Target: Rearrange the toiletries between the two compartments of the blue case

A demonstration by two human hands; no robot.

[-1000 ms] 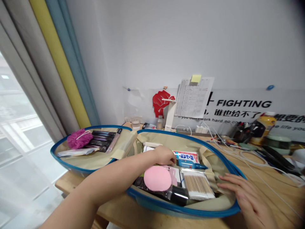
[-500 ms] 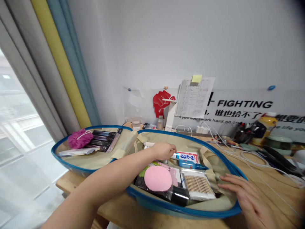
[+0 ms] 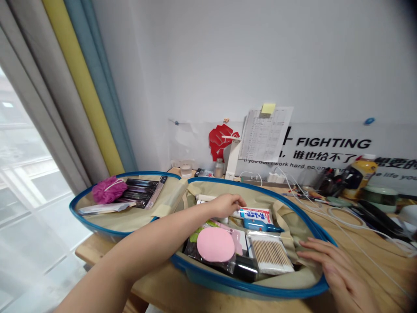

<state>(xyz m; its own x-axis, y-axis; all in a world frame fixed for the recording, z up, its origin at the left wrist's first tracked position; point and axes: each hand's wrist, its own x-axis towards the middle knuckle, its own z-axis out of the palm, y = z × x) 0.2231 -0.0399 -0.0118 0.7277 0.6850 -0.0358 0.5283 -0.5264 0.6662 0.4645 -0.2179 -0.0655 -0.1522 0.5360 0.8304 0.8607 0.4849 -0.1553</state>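
A blue-rimmed, beige-lined case (image 3: pixel 263 184) lies open on the wooden desk. My left hand (image 3: pixel 226 205) is down inside its right half, fingers loosely bent and a little apart at the left end of a white toothpaste tube (image 3: pixel 257 214); the thumb is hidden. Beside that tube is a blue tube (image 3: pixel 260 225). Nearer me are a pink oval sponge (image 3: pixel 215 244), a clear pack of cotton swabs (image 3: pixel 272 254) and a black-ended item (image 3: pixel 245 268). With fingers stretched out, my right hand (image 3: pixel 339 269) rests at the case's right rim, holding nothing.
In the case's left half sit a purple mesh bath puff (image 3: pixel 109 190), a pack of dark slim sticks (image 3: pixel 141 192) and a flat white packet (image 3: pixel 107 208). White cables (image 3: pixel 345 216), a yellow bottle (image 3: pixel 360 176) and a white lamp (image 3: pixel 232 160) stand or lie behind and right.
The fingers of my left hand have stretched slightly to the right over the toothpaste tube's end. My right hand stays at the rim.
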